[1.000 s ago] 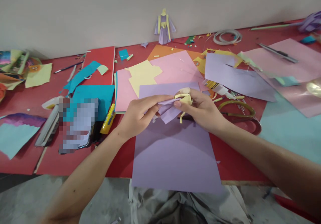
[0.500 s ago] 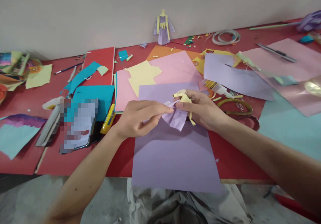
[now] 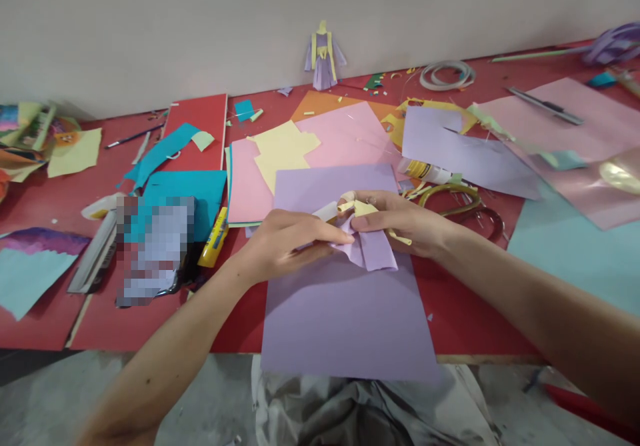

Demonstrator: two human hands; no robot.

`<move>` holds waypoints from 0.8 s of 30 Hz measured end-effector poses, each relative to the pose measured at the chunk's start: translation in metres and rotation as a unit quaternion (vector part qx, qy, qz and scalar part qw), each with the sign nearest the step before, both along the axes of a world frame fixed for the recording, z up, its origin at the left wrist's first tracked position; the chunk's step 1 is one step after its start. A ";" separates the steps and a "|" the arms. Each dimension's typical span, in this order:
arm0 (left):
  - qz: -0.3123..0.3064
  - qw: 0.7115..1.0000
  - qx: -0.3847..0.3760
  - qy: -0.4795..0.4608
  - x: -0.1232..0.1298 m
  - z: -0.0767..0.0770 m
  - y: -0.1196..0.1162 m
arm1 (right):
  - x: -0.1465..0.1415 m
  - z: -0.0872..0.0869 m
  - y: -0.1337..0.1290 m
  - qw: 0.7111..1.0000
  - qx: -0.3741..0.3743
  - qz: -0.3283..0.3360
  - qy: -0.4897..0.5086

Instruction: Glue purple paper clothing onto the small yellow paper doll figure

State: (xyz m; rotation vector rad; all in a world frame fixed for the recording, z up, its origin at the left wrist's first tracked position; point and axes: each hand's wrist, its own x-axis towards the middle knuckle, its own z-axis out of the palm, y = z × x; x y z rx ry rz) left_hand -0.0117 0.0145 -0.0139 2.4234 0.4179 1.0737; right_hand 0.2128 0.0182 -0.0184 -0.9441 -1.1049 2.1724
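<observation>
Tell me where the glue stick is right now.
The yellow glue stick lies left of the left hand, between the blurred item and the lilac sheet, beside the teal paper.

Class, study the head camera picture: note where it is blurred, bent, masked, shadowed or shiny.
Head view: even soft light; the hands cast a faint shadow on the lilac sheet; the red table bows from wide-lens distortion; a pixelated block masks something at left; glare on the shiny film at right; the left hand and right hand on the folded paper piece look sharp.
</observation>
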 end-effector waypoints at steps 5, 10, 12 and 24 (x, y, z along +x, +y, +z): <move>0.007 1.000 0.025 -0.005 0.001 -0.002 0.003 | 0.001 -0.002 0.000 1.000 -0.019 -0.015 0.012; -0.001 1.000 0.027 -0.010 0.002 -0.003 0.004 | 0.003 -0.004 0.001 0.999 -0.039 -0.008 0.025; 0.001 1.000 0.028 -0.005 0.002 -0.002 0.004 | 0.003 -0.004 0.001 0.999 -0.038 -0.008 0.028; 0.037 0.999 0.026 -0.007 0.003 -0.004 0.004 | 0.016 0.015 0.007 0.926 0.239 -0.130 -0.263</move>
